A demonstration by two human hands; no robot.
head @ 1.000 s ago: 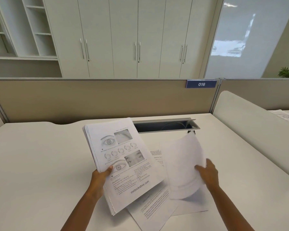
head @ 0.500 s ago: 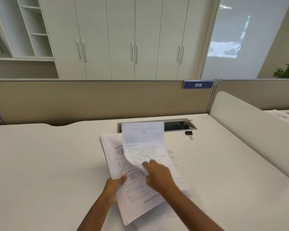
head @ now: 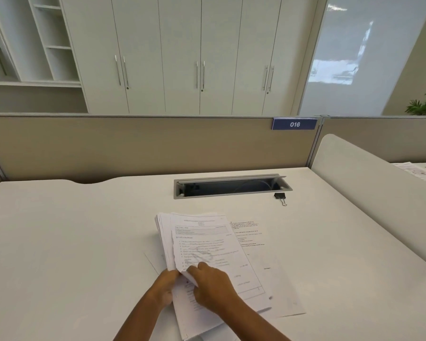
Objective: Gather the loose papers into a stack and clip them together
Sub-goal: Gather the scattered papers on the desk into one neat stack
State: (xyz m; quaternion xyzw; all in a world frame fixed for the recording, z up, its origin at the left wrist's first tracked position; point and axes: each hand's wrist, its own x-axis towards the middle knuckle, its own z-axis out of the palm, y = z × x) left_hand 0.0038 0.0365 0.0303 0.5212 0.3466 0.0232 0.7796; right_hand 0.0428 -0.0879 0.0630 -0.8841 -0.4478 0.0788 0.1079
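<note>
A stack of printed white papers [head: 202, 242] lies on the white desk [head: 71, 242] in front of me, its sheets unevenly fanned. My left hand [head: 164, 289] grips the stack's lower left edge. My right hand [head: 212, 286] rests on the top sheet, fingers curled on its lower left corner. A loose printed sheet [head: 266, 254] lies flat under the stack, sticking out to the right. A black binder clip [head: 280, 197] sits on the desk farther back to the right, apart from both hands.
An open cable slot [head: 231, 187] is set into the desk behind the papers. A beige partition [head: 145, 146] with a blue 016 tag closes the far edge. A white divider panel [head: 379, 193] stands on the right, with more papers [head: 418, 172] beyond it.
My right hand carried a loose sheet from the right and laid it on top of the stack. My left hand lowered the stack from a raised tilt down onto the desk.
</note>
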